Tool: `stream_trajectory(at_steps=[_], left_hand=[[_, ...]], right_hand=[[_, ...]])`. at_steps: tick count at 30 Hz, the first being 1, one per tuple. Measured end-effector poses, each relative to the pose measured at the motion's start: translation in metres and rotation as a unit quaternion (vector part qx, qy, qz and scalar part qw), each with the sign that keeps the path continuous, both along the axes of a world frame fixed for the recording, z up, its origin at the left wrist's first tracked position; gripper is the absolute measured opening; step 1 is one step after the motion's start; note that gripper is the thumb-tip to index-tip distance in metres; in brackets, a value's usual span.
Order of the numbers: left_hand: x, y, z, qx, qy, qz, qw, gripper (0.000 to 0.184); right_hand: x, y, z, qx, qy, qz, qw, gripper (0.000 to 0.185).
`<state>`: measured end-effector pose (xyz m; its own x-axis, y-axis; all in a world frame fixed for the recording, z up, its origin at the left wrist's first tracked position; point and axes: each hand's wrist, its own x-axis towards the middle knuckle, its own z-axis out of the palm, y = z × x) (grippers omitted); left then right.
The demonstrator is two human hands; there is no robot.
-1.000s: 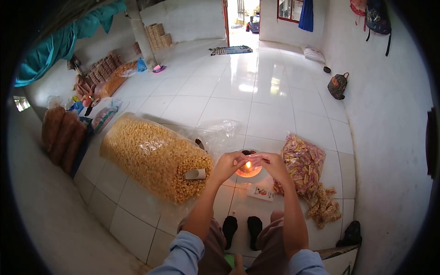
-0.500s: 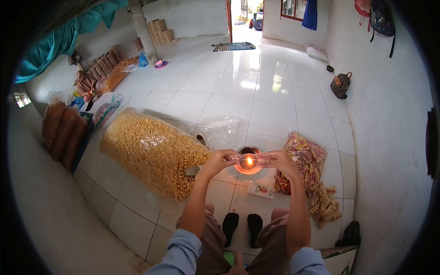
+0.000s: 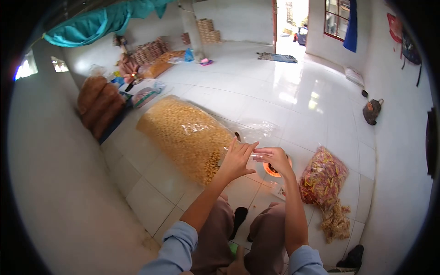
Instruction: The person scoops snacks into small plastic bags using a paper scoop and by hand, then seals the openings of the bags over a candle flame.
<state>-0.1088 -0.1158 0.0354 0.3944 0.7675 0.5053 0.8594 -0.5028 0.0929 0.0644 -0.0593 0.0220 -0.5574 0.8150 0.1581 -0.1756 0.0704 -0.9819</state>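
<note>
My left hand has its fingers spread and its thumb out, close beside the right hand and next to the large clear sack of yellow puffed snacks. My right hand points left with its fingers pressed together; whatever they hold is too blurred to make out. Behind and below that hand stands an orange-glowing round burner, partly covered by the hand, its flame hidden. A white printed packet lies on the tiles just in front of the burner.
At right lie a bag of colourful wrapped packets and a clear bag of snacks. Crumpled clear plastic is beyond the sack. Brown filled bags line the left wall. Another person sits at the far left.
Both hands have moved away from the flame, where they held clear plastic between them. My left hand has opened. The view has swung to the left.
</note>
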Motion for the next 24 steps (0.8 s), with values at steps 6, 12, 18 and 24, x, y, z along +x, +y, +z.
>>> stream_trajectory(at_steps=[6, 12, 18, 24], left_hand=[[-0.056, -0.004, 0.002, 0.104, 0.000, 0.081, 0.991, 0.057], [-0.104, 0.005, -0.052, 0.045, -0.099, 0.144, 0.984, 0.037], [-0.137, 0.026, -0.141, -0.024, -0.193, 0.154, 0.969, 0.029], [-0.144, 0.043, -0.220, -0.231, -0.399, 0.230, 0.857, 0.025]], right_hand=[[-0.073, 0.003, 0.027, 0.033, -0.047, 0.059, 0.997, 0.023], [-0.134, 0.018, -0.015, 0.046, -0.105, 0.083, 0.990, 0.020], [-0.170, 0.052, -0.097, -0.062, -0.111, 0.138, 0.982, 0.019], [-0.158, 0.120, -0.200, -0.024, -0.244, 0.004, 0.969, 0.026]])
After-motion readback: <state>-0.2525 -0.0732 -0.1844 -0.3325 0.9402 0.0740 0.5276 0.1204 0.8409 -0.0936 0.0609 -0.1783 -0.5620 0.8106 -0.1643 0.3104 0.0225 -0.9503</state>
